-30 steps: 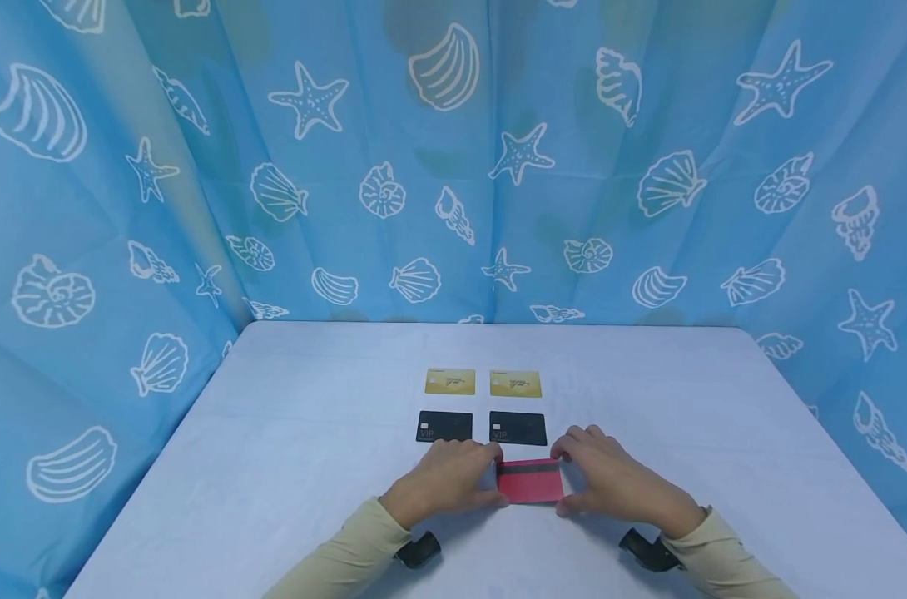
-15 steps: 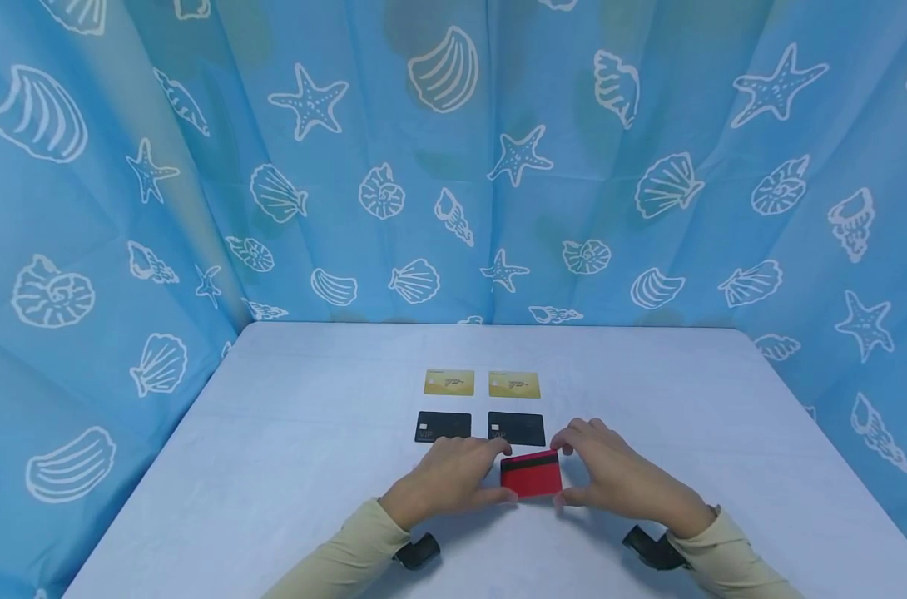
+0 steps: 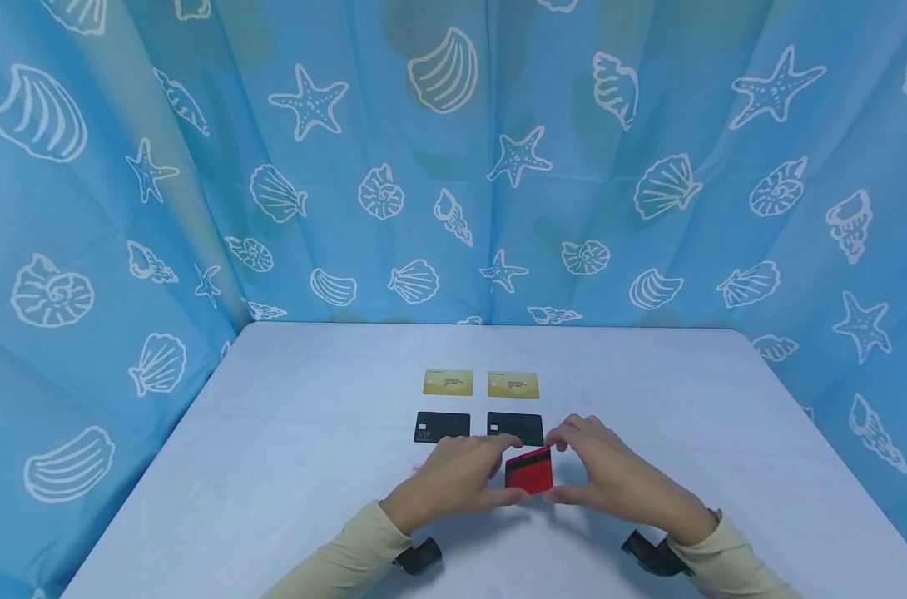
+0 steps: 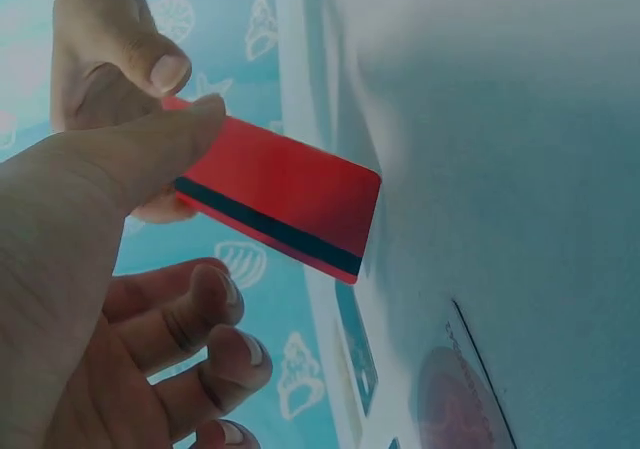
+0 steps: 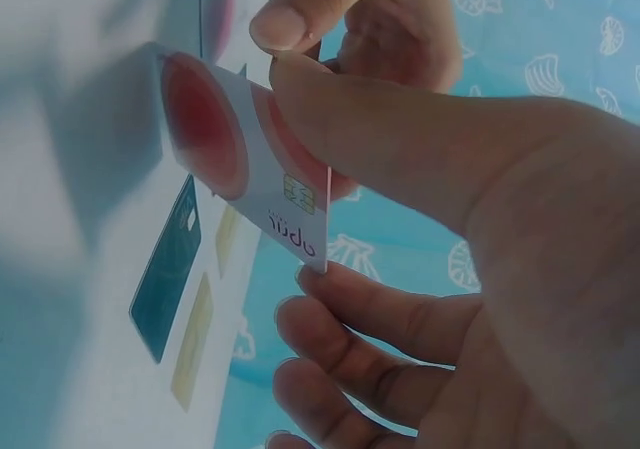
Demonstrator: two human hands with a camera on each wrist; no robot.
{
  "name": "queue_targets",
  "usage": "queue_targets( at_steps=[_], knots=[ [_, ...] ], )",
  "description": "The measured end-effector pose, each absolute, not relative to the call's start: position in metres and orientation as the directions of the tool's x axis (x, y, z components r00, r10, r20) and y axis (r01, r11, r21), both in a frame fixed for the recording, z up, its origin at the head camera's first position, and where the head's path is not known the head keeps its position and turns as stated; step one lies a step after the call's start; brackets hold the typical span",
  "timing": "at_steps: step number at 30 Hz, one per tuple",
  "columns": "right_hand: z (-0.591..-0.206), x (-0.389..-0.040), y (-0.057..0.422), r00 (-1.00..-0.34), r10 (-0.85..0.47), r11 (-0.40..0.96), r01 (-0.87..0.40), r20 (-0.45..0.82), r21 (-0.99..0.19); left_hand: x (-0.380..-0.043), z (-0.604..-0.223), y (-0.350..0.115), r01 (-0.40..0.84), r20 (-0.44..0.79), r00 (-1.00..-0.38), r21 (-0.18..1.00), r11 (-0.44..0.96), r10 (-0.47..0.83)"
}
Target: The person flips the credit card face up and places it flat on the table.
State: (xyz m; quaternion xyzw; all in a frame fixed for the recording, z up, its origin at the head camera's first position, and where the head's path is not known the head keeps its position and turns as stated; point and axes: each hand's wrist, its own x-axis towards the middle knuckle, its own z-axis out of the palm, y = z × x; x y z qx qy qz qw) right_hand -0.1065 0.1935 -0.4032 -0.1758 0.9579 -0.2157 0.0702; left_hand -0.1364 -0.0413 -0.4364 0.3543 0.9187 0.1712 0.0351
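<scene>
A bank card (image 3: 529, 473) is held tilted above the white table, its red back with a black magnetic stripe facing the head camera. Its white face with red circles and a chip shows in the right wrist view. My right hand (image 3: 611, 478) pinches the card's right end between thumb and index fingertip. My left hand (image 3: 461, 478) has its thumb (image 4: 190, 129) laid over the card's near corner, while its other fingers are spread apart from the card. Two black VIP cards (image 3: 442, 426) lie just beyond the hands, the right one partly covered.
Two gold cards (image 3: 448, 383) lie side by side behind the black ones. Another white card with a pink circle (image 4: 450, 399) rests on the table beside my left hand, mostly hidden from the head view. A blue shell-patterned curtain (image 3: 453, 166) hangs behind the table (image 3: 311, 374).
The red-backed card has risen from the table and turned, its far right corner tipping up. My left hand has slid right along it, bringing its thumb close to the right thumb.
</scene>
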Motion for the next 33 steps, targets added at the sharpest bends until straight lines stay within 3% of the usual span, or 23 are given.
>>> queue_targets(
  at_steps=[18,33],
  knots=[
    [-0.401,-0.098,0.187,-0.918,-0.396,0.815,-0.352,0.002,-0.460,-0.130,-0.436,-0.037,0.645,0.073,-0.723,0.426,0.634,0.687],
    [-0.401,-0.096,0.181,-0.926,-0.378,0.833,-0.331,-0.019,-0.444,-0.130,-0.438,-0.036,0.619,0.062,-0.730,0.480,0.621,0.680]
  ],
)
